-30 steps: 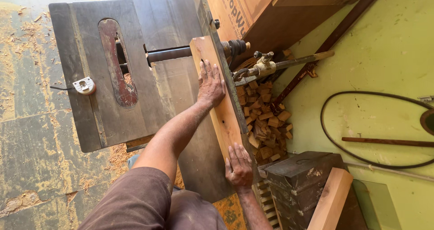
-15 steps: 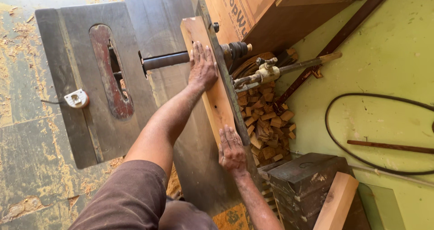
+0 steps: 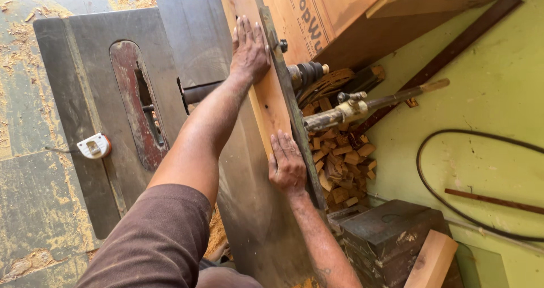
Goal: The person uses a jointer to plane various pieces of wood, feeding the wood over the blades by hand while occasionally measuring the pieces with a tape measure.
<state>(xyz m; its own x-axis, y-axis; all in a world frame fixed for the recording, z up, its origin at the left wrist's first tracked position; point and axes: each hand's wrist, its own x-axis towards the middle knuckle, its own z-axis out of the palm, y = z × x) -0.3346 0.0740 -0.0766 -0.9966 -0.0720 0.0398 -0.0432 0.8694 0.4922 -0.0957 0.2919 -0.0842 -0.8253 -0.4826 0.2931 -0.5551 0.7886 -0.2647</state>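
A long light wooden plank (image 3: 266,101) lies flat on a dark metal machine table (image 3: 249,208), its edge against an upright metal fence (image 3: 294,118). My left hand (image 3: 249,47) presses flat on the far part of the plank, fingers spread. My right hand (image 3: 287,164) rests palm down on the plank's near end, next to the fence. Neither hand grips anything.
To the left stands a table saw top (image 3: 85,107) with a reddish slot insert (image 3: 136,101) and a white tape measure (image 3: 93,146). Right of the fence lie a heap of wood offcuts (image 3: 340,163), a metal box (image 3: 391,237), a cardboard box (image 3: 334,16) and a black cable (image 3: 453,197). Sawdust covers the floor.
Both hands have slid the plank forward along the fence, away from me. The camera has come closer.
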